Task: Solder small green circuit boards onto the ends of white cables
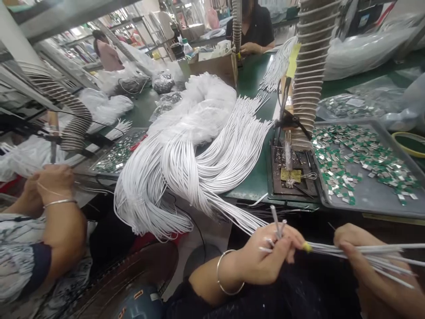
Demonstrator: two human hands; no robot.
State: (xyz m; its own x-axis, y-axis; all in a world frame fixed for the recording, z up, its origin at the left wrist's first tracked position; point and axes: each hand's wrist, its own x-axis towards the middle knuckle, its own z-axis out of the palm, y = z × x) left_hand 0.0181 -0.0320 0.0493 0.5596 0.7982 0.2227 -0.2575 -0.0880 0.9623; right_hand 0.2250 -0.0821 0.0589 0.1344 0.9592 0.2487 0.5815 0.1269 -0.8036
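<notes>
My left hand, with a bangle on the wrist, is closed around a few thin white cables and a yellow-tipped finger presses on them. My right hand is closed on the same cables further right, where they run out of the picture. A big bundle of white cables drapes from the green bench over its edge towards my left hand. A grey tray of several small green and silver parts sits above my right hand.
A soldering stand with a ribbed hose stands between the bundle and the tray. A co-worker's hands work at the left beside another tray. A person sits at the far end by a cardboard box. Plastic bags lie at the right.
</notes>
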